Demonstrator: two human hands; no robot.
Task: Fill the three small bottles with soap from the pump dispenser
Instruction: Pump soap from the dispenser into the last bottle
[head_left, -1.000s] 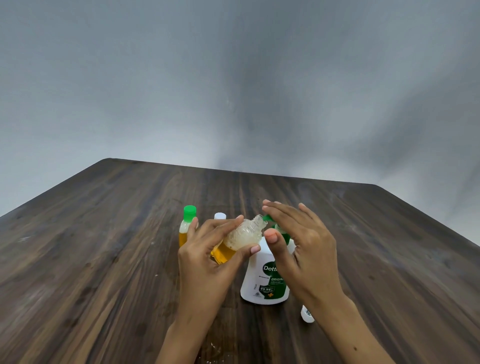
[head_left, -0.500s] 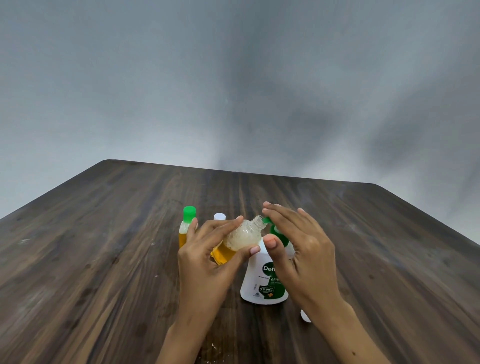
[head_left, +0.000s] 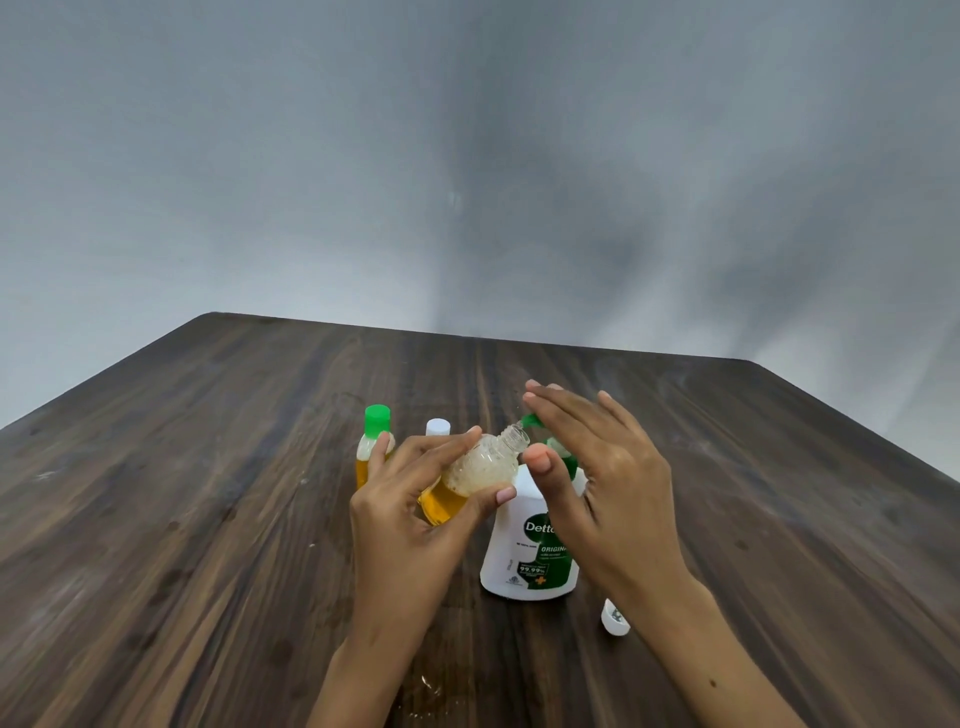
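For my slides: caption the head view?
Left hand tilts open bottle at green pump nozzle; right hand atop.

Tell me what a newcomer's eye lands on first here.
Centre stage, the left hand grips a tilted open bottle of amber soap, its neck at the green spout. The right hand lies flat over the white pump dispenser. Behind stands a green-capped bottle.

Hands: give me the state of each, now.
Left hand: grips the tilted small bottle.
Right hand: open, fingers straight over the pump dispenser.
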